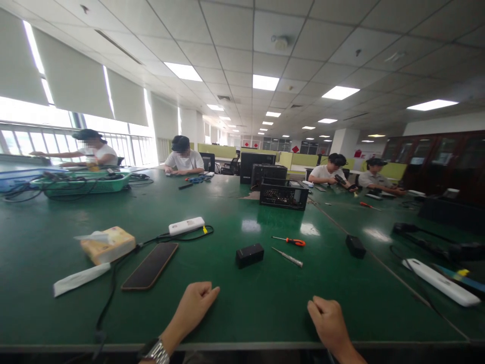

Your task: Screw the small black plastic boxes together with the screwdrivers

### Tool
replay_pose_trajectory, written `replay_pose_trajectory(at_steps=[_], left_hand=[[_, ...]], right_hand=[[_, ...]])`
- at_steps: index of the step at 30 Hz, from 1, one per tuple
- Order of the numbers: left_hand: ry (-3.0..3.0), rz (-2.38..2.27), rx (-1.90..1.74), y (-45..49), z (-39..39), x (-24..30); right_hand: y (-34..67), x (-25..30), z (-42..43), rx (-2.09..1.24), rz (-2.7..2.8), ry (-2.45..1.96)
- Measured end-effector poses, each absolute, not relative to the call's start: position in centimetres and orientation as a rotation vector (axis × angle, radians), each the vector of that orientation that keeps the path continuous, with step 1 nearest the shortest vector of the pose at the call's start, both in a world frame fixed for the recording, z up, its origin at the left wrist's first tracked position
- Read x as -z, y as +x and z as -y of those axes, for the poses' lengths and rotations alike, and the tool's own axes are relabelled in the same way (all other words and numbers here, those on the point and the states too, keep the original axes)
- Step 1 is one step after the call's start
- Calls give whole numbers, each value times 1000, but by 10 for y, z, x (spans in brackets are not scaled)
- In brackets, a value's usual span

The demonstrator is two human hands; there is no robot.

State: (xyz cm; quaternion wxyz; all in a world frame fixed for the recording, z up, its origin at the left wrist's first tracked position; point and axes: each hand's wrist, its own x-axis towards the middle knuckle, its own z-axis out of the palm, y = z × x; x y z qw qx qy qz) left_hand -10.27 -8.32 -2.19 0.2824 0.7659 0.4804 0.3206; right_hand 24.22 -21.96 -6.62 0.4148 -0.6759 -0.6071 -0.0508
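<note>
My left hand (195,302) rests as a loose fist near the table's front edge, a metal watch on its wrist. My right hand (329,319) is curled into a fist farther right; nothing shows in either hand. Beyond them, between the two, lies a small black box (249,256). Right of that box are an orange-handled screwdriver (294,242) and a slim clear-handled screwdriver (290,258). A phone (150,266) lies dark-faced to the left of my left hand. A second black block (355,246) sits beyond my right hand.
On the left are a tissue pack (109,245), a folded white tissue (81,279) and a white power bank (186,226) with a black cable. A green basket (83,186) holds cables. Black computer cases (284,194) stand mid-table. A white device (441,282) lies right. Several people work around.
</note>
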Motion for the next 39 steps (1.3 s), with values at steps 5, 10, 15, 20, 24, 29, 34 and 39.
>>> replay_pose_trajectory(at_steps=[5,10,15,20,24,29,34,39], left_hand=[[2313,-1427,-669,-94,87,18],[2495,-1469,-530,-91,94,11],[2564,-1506,-457,-88,96,6],[2663,-1474,-463,-92,99,7],[2769,-1262,-621,-92,100,17],[2653,-1251,-1155,-47,84,16],[2593,-1224,-1211,-8,51,-9],[2625,-1132,-944,-19,14,-10]], right_hand=[[240,64,220,299,1575,-1675],[238,60,219,431,1546,-1663],[239,60,219,464,1515,-1648],[236,58,224,452,1507,-1634],[235,59,228,438,1446,-1586],[242,64,220,106,1055,-1689],[271,60,167,-124,820,-1749],[307,50,85,20,978,-1868]])
